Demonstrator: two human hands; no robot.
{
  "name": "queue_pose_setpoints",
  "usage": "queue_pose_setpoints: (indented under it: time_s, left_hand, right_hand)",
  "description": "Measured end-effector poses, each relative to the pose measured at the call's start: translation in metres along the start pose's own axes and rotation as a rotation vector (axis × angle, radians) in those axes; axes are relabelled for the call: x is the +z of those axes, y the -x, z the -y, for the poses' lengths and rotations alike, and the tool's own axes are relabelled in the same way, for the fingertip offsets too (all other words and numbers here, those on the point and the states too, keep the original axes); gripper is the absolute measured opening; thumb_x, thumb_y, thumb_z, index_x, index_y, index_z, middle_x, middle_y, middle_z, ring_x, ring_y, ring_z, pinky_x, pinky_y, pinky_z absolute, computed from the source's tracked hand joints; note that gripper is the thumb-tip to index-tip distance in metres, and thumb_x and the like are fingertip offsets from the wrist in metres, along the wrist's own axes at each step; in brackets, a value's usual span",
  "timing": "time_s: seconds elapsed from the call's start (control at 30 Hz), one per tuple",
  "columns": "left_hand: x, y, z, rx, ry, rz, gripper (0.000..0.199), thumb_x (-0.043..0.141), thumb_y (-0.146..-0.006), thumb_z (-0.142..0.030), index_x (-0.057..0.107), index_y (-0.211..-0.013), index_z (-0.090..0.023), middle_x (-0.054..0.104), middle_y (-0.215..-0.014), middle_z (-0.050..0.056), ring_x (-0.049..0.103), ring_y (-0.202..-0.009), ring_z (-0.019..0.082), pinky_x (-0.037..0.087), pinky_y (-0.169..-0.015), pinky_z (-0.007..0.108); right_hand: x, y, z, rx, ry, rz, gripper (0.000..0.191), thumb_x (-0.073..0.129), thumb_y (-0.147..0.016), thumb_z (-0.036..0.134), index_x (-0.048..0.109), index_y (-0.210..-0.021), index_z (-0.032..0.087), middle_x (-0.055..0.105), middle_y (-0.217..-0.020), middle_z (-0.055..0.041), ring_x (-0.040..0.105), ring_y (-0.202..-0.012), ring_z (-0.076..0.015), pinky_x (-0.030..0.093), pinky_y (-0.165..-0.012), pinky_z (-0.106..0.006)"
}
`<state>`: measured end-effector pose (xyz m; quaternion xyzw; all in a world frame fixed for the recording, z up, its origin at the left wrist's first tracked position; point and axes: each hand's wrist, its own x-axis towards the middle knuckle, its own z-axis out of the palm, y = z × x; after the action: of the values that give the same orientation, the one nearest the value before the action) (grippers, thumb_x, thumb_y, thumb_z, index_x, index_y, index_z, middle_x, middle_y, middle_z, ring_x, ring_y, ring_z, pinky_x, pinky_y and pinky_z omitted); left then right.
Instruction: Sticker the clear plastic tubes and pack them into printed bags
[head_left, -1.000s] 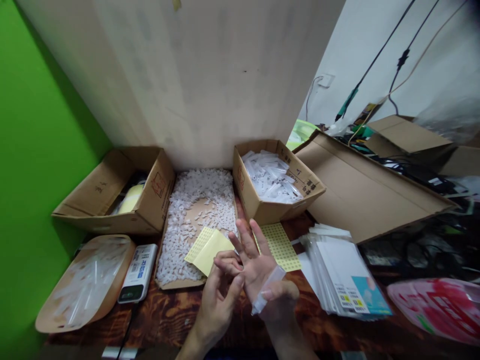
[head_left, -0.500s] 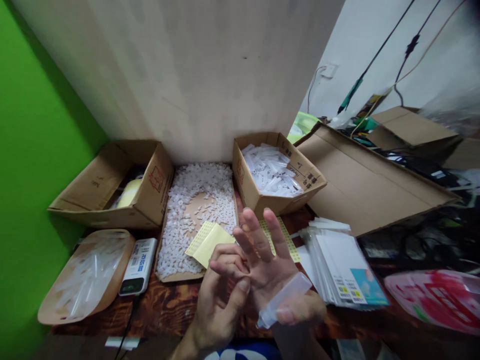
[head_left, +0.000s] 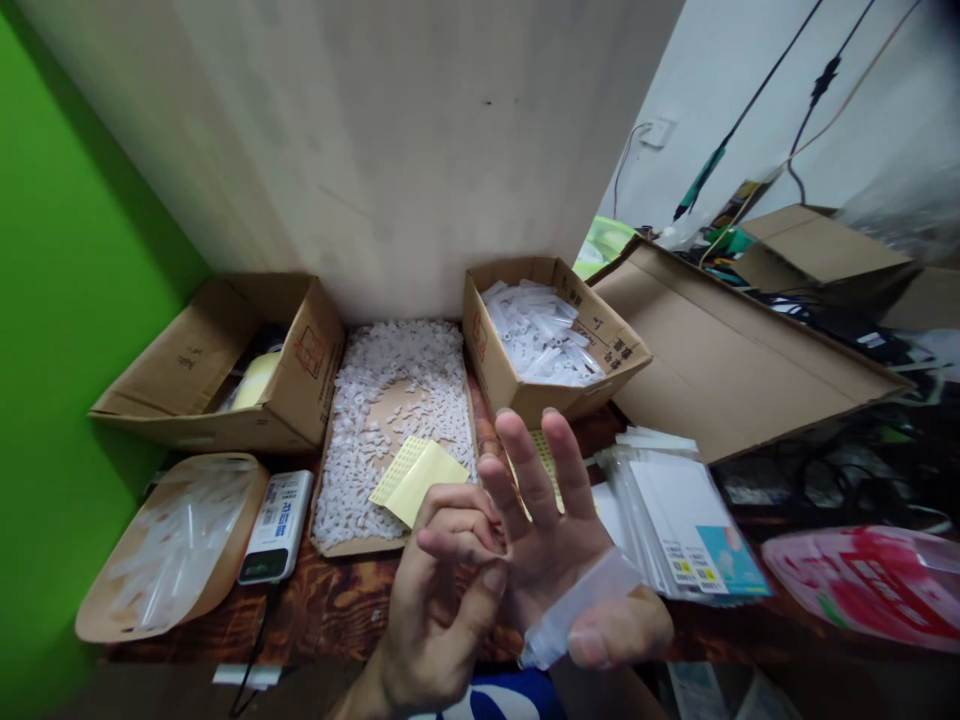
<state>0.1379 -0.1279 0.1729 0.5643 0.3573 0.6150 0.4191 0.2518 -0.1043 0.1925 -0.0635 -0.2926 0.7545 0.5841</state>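
Note:
A small translucent plastic tube (head_left: 581, 610) lies slanted across the palm of my right hand (head_left: 559, 545), narrow end down to the left. My right thumb presses it against the palm, while three fingers of that hand point up, spread. Close against its left side, my left hand (head_left: 450, 590) is closed, thumb and fingers brought together. Whatever the left fingertips pinch, if anything, is hidden or too small to name. Beyond the left hand, yellow sticker sheets (head_left: 424, 480) rest on a shallow cardboard tray (head_left: 397, 400) of small white plastic pieces. Another yellow sheet (head_left: 545, 455) shows behind my right fingers.
A cardboard box (head_left: 600, 385) of clear tubes stands at the back. On the left are another box (head_left: 285, 425), a beige bin (head_left: 97, 610) of clear pieces and a white power bank (head_left: 276, 525) with a cable. Packed cards (head_left: 675, 520) and a pink package (head_left: 862, 585) lie right.
My right hand has shifted slightly to the right with the tube, which now lies a little lower right. My left hand stays closed beside it. The camera view has shifted slightly.

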Motion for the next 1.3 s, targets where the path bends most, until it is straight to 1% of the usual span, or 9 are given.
queue_pose_setpoints:
  time_s: [0.13,0.27,0.33,0.47,0.6,0.73,0.93,1.07,1.3]
  left_hand:
    - [-0.001,0.002,0.002,0.008,-0.01,0.004,0.01,0.059,-0.096,-0.017,0.065,-0.102,-0.022,0.054,-0.103,0.008,0.056,-0.103,0.023,0.053,-0.086,0.033]
    - [-0.001,0.001,0.002,-0.011,-0.004,0.023,0.01,0.057,-0.098,-0.017,0.064,-0.103,-0.023,0.055,-0.107,0.008,0.056,-0.105,0.023,0.052,-0.087,0.032]
    - [0.0,-0.001,0.001,-0.023,-0.002,0.028,0.009,0.057,-0.098,-0.017,0.064,-0.102,-0.022,0.055,-0.108,0.008,0.056,-0.107,0.023,0.052,-0.088,0.032]
    - [0.001,-0.005,-0.001,-0.059,0.028,0.029,0.007,0.058,-0.098,-0.019,0.064,-0.099,-0.021,0.057,-0.107,0.008,0.058,-0.105,0.023,0.053,-0.087,0.032]
    - [-0.001,-0.008,-0.001,-0.102,0.075,0.073,0.008,0.06,-0.096,-0.021,0.065,-0.103,-0.022,0.058,-0.112,0.009,0.06,-0.104,0.023,0.055,-0.084,0.031]
    - [-0.006,-0.006,0.002,-0.061,0.033,0.097,0.012,0.063,-0.094,-0.021,0.065,-0.105,-0.023,0.057,-0.112,0.008,0.058,-0.105,0.023,0.054,-0.087,0.032]
    - [-0.008,-0.006,0.003,0.007,-0.08,0.063,0.006,0.065,-0.091,-0.02,0.066,-0.096,-0.021,0.058,-0.103,0.007,0.057,-0.103,0.024,0.052,-0.087,0.033]
    - [-0.008,-0.007,0.004,0.014,-0.141,0.024,0.004,0.066,-0.091,-0.018,0.067,-0.094,-0.02,0.059,-0.099,0.006,0.057,-0.101,0.023,0.051,-0.087,0.033]
    - [-0.007,-0.005,0.008,0.032,-0.135,0.011,0.008,0.062,-0.093,-0.015,0.066,-0.096,-0.02,0.059,-0.103,0.007,0.058,-0.102,0.022,0.052,-0.088,0.032]
  right_hand:
    - [-0.002,-0.002,-0.001,-0.002,0.011,0.04,0.09,0.081,-0.071,0.043,0.038,-0.15,0.055,0.03,-0.166,0.0073,0.028,-0.153,-0.0359,0.03,-0.113,-0.074]
    - [-0.005,-0.004,-0.002,-0.038,-0.009,0.096,0.095,0.083,-0.069,0.036,0.038,-0.151,0.052,0.036,-0.164,0.0036,0.032,-0.151,-0.0358,0.039,-0.107,-0.073]
    - [-0.006,-0.005,-0.003,-0.032,0.0,0.087,0.095,0.083,-0.068,0.037,0.039,-0.151,0.052,0.037,-0.163,0.0032,0.033,-0.15,-0.0361,0.041,-0.106,-0.072]
    - [-0.004,-0.006,0.001,-0.035,0.044,0.052,0.094,0.083,-0.068,0.038,0.04,-0.15,0.05,0.035,-0.164,0.0031,0.032,-0.151,-0.036,0.034,-0.111,-0.074]
    - [0.002,-0.006,0.012,-0.007,0.058,0.044,0.087,0.082,-0.069,0.038,0.046,-0.148,0.046,0.031,-0.166,0.0016,0.028,-0.152,-0.0381,0.031,-0.11,-0.076]
    - [0.007,-0.006,0.017,0.025,0.061,0.014,0.084,0.082,-0.069,0.037,0.047,-0.146,0.047,0.025,-0.168,0.0044,0.024,-0.154,-0.0385,0.025,-0.112,-0.078]
    - [0.006,-0.006,0.014,0.036,0.036,0.025,0.085,0.081,-0.071,0.034,0.045,-0.147,0.046,0.031,-0.166,0.0035,0.026,-0.153,-0.0373,0.028,-0.111,-0.077]
    - [0.005,-0.007,0.012,0.028,0.02,0.028,0.088,0.081,-0.069,0.03,0.045,-0.148,0.045,0.034,-0.165,0.0023,0.024,-0.154,-0.0371,0.026,-0.113,-0.076]
    - [-0.001,-0.009,0.008,0.042,0.005,0.036,0.082,0.078,-0.073,0.033,0.046,-0.148,0.043,0.037,-0.164,0.0011,0.032,-0.15,-0.0364,0.03,-0.112,-0.075]
